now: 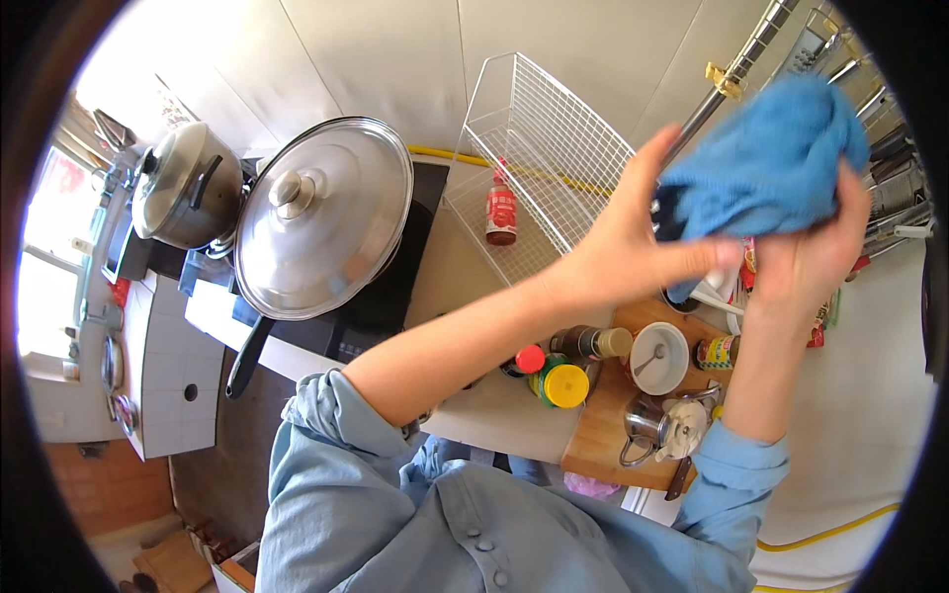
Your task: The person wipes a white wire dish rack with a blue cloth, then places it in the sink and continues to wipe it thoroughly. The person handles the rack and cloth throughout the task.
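Note:
A blue cloth (771, 159), bunched up and slightly blurred, is held in my right hand (815, 237) at the upper right, high over the counter. My left hand (637, 237) is beside the cloth with thumb and fingers spread; part of its fingers is hidden behind the cloth, and I cannot tell how firmly it touches. Under my arms are a wooden cutting board (593, 445), a white bowl (658, 359) with a spoon in it, a glass pot with a metal handle (645, 426) and a jar with a yellow lid (565, 385).
A large lidded pan (326, 215) sits on the black cooktop (356, 326), its handle towards me; a steel pot (189, 189) stands farther left. Behind is a white wire rack (549, 133) with a red sauce bottle (501, 211). A knife (678, 478) lies at the board's edge. Utensils hang at right.

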The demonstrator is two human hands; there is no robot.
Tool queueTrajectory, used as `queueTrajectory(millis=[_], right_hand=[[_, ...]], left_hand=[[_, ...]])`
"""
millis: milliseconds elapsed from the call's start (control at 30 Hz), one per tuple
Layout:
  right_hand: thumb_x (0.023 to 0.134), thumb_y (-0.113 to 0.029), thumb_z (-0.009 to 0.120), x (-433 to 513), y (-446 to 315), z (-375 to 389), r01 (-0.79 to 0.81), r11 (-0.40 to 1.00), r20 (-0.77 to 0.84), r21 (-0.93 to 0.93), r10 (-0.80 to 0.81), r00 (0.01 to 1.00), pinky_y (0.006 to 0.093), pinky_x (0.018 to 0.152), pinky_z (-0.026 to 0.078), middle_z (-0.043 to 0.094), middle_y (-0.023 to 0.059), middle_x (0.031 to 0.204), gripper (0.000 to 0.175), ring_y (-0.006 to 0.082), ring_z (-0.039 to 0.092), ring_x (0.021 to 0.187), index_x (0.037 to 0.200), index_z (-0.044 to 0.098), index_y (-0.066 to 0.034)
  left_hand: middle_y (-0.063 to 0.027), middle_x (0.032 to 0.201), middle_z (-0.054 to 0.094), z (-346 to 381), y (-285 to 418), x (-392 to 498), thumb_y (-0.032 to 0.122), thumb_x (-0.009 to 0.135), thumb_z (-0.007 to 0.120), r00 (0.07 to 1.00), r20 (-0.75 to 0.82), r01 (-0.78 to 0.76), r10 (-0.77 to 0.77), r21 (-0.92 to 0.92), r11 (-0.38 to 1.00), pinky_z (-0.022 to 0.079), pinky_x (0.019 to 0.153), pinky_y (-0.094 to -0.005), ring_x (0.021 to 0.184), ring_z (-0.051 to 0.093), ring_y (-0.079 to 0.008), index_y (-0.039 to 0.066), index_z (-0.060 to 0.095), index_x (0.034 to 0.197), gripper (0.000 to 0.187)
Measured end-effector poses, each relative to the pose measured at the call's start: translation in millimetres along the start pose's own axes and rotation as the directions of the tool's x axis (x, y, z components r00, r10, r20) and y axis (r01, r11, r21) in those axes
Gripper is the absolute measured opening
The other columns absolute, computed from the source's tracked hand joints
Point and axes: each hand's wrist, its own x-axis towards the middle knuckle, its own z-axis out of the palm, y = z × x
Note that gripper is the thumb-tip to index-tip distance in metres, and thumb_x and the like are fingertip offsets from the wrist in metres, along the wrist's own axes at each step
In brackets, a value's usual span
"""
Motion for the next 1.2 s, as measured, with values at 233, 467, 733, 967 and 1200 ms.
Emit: queueTrajectory(millis=[233, 467, 733, 967, 1200], right_hand=[[0.083, -0.009, 0.065, 35, 38, 63, 0.253, 0.738, 0.602, -0.626, 0.251, 0.758, 0.0243, 0.075, 0.044, 0.055, -0.0009, 0.086, 0.016, 0.0086, 0.053, 0.082, 0.096, 0.057, -0.0037], [0.087, -0.028, 0.064, 45, 71, -26, 0.396, 0.291, 0.452, -0.871, 0.161, 0.877, 0.0356, 0.089, 0.047, 0.064, 0.012, 0.112, 0.039, 0.0242, 0.061, 0.105, 0.118, 0.06, -0.0045], [0.09, -0.027, 0.057, 12, 119, -56, 0.221, -0.112, 0.161, -0.969, 0.394, 0.905, 0.0455, 0.077, 0.051, 0.067, 0.0205, 0.087, 0.039, 0.0383, 0.065, 0.087, 0.122, 0.055, -0.006], [0.088, -0.014, 0.05, 10, 126, -64, 0.198, -0.154, 0.143, -0.968, 0.308, 0.94, 0.0477, 0.072, 0.051, 0.066, 0.0196, 0.079, 0.015, 0.0395, 0.065, 0.078, 0.091, 0.062, -0.0053], [0.085, -0.011, 0.05, 9, 127, -67, 0.222, -0.132, 0.182, -0.966, 0.262, 0.948, 0.0479, 0.071, 0.051, 0.066, 0.0192, 0.077, 0.015, 0.0391, 0.065, 0.076, 0.091, 0.063, -0.0055]], left_hand=[[-0.0098, 0.119, 0.061, -44, 52, 38, 0.05, 0.09, 0.054, 0.965, 0.172, 0.259, -0.199, -0.754, 0.604, 0.051, 0.09, -0.0388, 0.106, 0.061, -0.0225, 0.008, 0.053, 0.124, 0.055], [-0.0105, 0.123, 0.058, -120, 12, 64, 0.033, 0.083, 0.073, 0.962, -0.274, 0.093, -0.003, 0.313, 0.945, 0.051, 0.084, -0.0399, 0.109, 0.058, -0.0216, 0.004, 0.058, 0.116, 0.047], [-0.0109, 0.095, 0.063, -121, -121, 41, 0.005, 0.064, 0.071, 0.947, 0.188, -0.197, -0.26, 0.98, -0.01, 0.052, 0.078, -0.0405, 0.096, 0.061, -0.0323, 0.013, 0.063, 0.108, 0.046], [-0.0113, 0.079, 0.067, -94, -126, 47, 0.004, 0.062, 0.068, 0.902, 0.247, -0.209, -0.354, 0.968, 0.143, 0.052, 0.073, -0.0404, 0.081, 0.066, -0.0313, 0.013, 0.066, 0.1, 0.039], [-0.0065, 0.08, 0.065, -60, -123, 19, -0.001, 0.059, 0.067, 0.808, 0.495, -0.396, -0.319, 0.858, 0.328, 0.052, 0.068, -0.0393, 0.081, 0.064, -0.0273, 0.015, 0.067, 0.095, 0.039]])
